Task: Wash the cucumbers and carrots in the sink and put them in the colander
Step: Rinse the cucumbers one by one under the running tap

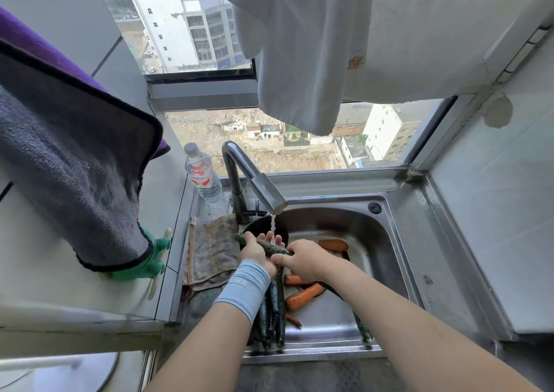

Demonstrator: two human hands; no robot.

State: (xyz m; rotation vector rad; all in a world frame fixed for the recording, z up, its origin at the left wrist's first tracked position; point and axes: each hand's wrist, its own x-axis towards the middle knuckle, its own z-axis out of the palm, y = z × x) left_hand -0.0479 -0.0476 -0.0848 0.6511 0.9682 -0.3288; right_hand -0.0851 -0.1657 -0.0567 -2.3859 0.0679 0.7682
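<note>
Left hand (256,252) fingers grip a cucumber (265,246) under the tap (263,190) stream; right hand (302,259) fingers pinch its near end; spare cucumbers (272,310) lie below the left wrist; carrots (303,296) lie right of the fingers in the sink (398,241); a dark bowl (257,226) sits just behind the fingers.

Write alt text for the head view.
A left hand and right hand hold a cucumber under a running tap, over a steel sink. More cucumbers and several carrots lie in the sink.
</note>
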